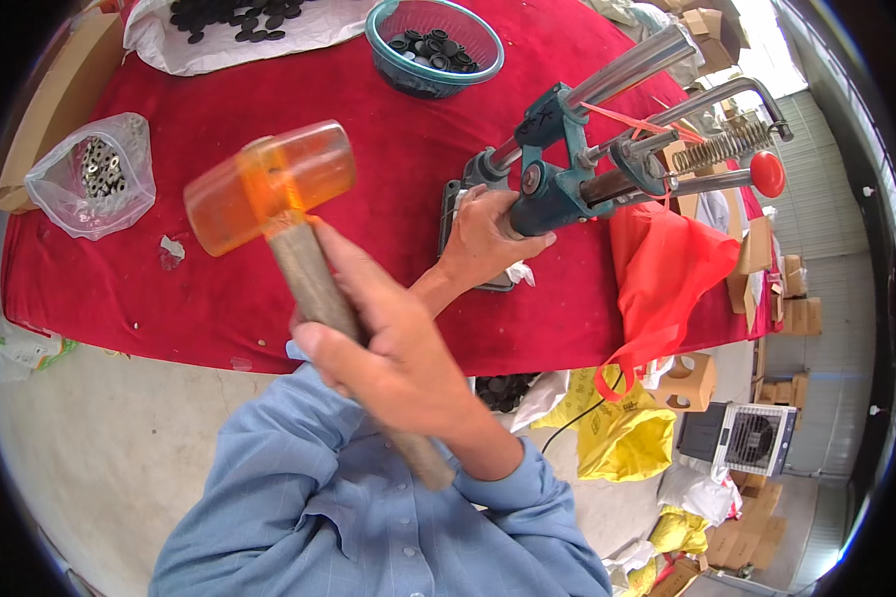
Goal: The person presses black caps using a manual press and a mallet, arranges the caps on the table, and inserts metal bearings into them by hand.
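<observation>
My right hand (393, 343) is closed around the wooden handle of a mallet (314, 279). Its translucent orange head is raised above the table. My left arm crosses beneath the right one, and my left hand (478, 244) reaches into the lower part of a green metal hand press (553, 149). Its fingers curl between the press head and the dark base, with the thumb out along the right side. What those fingers hold is hidden. A scrap of white material (520, 273) shows beside the thumb. The press has steel rods, a coil spring (719, 146) and a red knob (768, 174).
A red cloth (299, 323) covers the table. Upon it are a teal basket (378, 40) of dark round caps, a plastic bag (42, 189) of small metal rings, a white sheet (159, 55) with black discs, and a red bag (667, 269). Yellow sacks (622, 438) lie on the floor, right.
</observation>
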{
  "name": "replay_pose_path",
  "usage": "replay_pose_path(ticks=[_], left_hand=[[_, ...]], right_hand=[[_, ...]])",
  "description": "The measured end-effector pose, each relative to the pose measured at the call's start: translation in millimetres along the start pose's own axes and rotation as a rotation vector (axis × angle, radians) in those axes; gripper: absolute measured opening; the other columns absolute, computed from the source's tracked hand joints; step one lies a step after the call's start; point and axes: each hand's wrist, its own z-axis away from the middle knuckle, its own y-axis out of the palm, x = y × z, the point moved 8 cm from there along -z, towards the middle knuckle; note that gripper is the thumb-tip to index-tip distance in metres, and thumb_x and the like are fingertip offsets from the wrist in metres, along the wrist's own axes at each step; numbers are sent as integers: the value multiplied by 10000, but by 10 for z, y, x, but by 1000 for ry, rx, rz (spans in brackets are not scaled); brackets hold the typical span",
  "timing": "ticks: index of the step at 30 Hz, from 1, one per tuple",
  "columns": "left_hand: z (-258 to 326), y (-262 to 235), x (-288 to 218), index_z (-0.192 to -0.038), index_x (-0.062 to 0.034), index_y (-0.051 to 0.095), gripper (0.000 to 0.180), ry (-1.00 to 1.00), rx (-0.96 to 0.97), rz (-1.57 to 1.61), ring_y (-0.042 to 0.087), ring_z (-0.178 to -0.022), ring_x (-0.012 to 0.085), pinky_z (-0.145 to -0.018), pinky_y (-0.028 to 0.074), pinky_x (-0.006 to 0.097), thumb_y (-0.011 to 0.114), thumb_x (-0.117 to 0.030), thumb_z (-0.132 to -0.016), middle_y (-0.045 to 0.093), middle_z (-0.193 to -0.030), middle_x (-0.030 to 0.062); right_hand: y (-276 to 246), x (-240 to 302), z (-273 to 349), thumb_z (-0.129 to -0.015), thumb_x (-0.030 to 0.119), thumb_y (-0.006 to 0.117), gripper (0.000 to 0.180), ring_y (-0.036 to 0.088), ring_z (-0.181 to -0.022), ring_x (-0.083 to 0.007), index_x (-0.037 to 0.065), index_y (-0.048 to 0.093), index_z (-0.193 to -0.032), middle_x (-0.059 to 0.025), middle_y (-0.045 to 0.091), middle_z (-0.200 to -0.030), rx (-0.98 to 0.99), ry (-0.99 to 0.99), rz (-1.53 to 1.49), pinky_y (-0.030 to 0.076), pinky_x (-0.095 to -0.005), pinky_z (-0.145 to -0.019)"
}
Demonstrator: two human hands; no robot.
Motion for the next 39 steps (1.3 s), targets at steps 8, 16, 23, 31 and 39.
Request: replay_pose_path(ticks=[8,16,23,31,39], left_hand=[[86,-21,33,-1002,-53,777,352,-21,61,-1,694,-981,179,-1034,480,355,913,-271,-761,762,-948,66],[41,-67,54,-972,-44,776,352,-62,44,46,716,-879,211,-1065,458,379,905,-295,-762,767,-914,73],[48,-5,111,-983,-29,783,393,-19,-24,109,732,-848,250,-908,538,379,915,-304,-735,778,-886,113],[158,115,184,-1087,-12,764,363,-140,-52,490,686,-926,90,-871,556,290,890,-206,-807,777,-1060,66],[8,62,120,-1030,18,770,369,-138,64,222,679,-863,74,-791,551,278,910,-224,-789,772,-945,45]], right_hand=[[-161,-30,64,-1013,99,608,713,548,-630,-83,31,278,-1641,-64,605,-964,-276,21,-154,473,-244,-544],[-552,76,305,-1012,96,607,673,571,-625,-75,-2,324,-1615,-34,601,-861,-252,24,83,506,-252,-554],[326,-149,202,-1010,137,625,706,597,-701,-109,-9,310,-1624,-59,616,-976,-29,-60,-20,521,-281,-615],[-309,-40,280,-1036,190,613,684,606,-742,-111,-7,315,-1619,-62,588,-967,-359,-164,13,509,-256,-605],[167,-257,552,-1037,101,571,699,506,-618,-69,-32,241,-1638,1,518,-761,-39,24,-150,442,-241,-583]])
